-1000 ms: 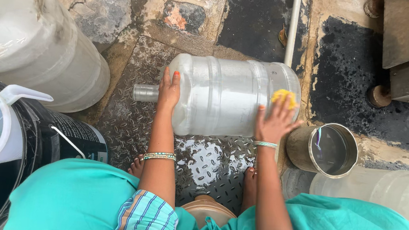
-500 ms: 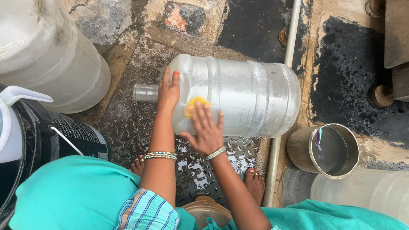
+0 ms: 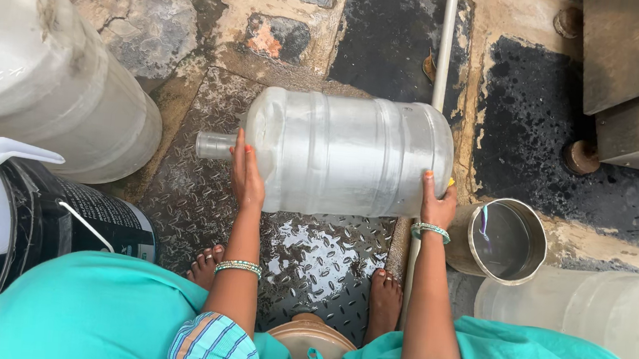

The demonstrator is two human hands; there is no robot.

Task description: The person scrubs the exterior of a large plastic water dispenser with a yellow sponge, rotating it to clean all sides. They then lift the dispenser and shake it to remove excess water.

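Bright even daylight, soft short shadows, glare on wet metal plate (image 3: pixel 313 256), sharp centre, slight bending at edges

Both hands, left hand (image 3: pixel 247 175) and right hand (image 3: pixel 436 203), press a clear water jug (image 3: pixel 345 155) lying sideways on wet metal plate (image 3: pixel 320 257).

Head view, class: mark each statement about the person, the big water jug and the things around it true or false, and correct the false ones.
1. The clear water jug lies on its side. True.
2. The left hand rests near the jug's neck end. True.
3. The right hand is inside the metal pot. False: it is pressed against the jug's base end, beside the pot.
4. The jug's neck points to the right of the picture. False: it points left.
5. The person's bare feet stand on a wet patterned metal plate. True.
6. The metal pot is tipped over. False: it stands upright, open side up.
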